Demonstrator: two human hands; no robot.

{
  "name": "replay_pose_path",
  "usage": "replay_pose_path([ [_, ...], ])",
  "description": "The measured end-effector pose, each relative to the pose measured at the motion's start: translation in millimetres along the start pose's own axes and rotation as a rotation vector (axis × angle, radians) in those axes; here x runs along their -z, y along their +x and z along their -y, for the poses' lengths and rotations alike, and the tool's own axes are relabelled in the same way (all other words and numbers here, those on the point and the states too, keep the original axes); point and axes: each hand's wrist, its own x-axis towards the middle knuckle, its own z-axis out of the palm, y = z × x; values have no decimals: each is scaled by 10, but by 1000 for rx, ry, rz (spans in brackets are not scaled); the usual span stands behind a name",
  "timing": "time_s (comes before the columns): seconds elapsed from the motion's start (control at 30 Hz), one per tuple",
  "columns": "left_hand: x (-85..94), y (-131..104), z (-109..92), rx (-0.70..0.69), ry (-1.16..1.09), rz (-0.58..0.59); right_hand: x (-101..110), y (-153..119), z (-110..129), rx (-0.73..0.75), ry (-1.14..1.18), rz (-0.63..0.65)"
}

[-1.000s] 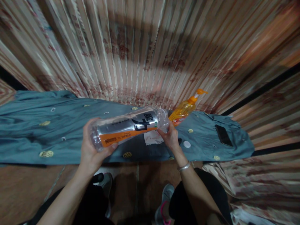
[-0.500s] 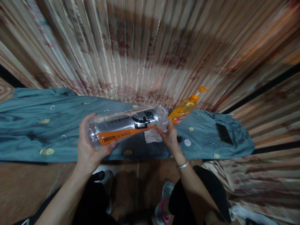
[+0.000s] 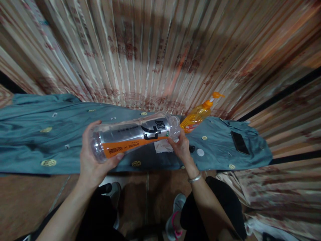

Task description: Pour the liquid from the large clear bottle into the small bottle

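A clear plastic drink bottle (image 3: 132, 134) with a silver and orange label lies almost level in the air, its neck pointing right and slightly up. My left hand (image 3: 95, 157) wraps round its base, thumb along the near side. At the neck end, my right hand (image 3: 180, 144) grips the bottle with its fingers, partly hidden behind the plastic. Just beyond the right hand stands a yellow pump bottle (image 3: 197, 117) with an orange pump head. A crumpled white tissue (image 3: 163, 146) rests on the cloth below the bottle's neck.
A teal patterned cloth (image 3: 65, 134) covers the long narrow surface. To the right lie a white round cap (image 3: 200, 152), a small dark round thing (image 3: 192, 148) and a black phone (image 3: 239, 143). A pleated curtain (image 3: 155, 60) hangs behind; my shoes (image 3: 178, 204) are below the near edge.
The base end of the bottle and my left hand have shifted slightly left. My right hand keeps its hold at the neck, and the other objects stay put.
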Motion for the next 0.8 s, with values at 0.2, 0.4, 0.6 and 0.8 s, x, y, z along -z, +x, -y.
replay_pose_path([
  [0.2,-9,-4,-18,-15,0,-14,2,-9,-8,-20,-11,-5],
  [0.4,-21,2,-23,-54,-18,1,5,-10,-27,-1,3,-1],
  [0.6,-10,1,-10,-89,8,11,-5,-15,-39,-13,10,6],
  [0.8,-32,-8,-15,-88,3,11,-4,-17,-49,-21,-16,-6],
])
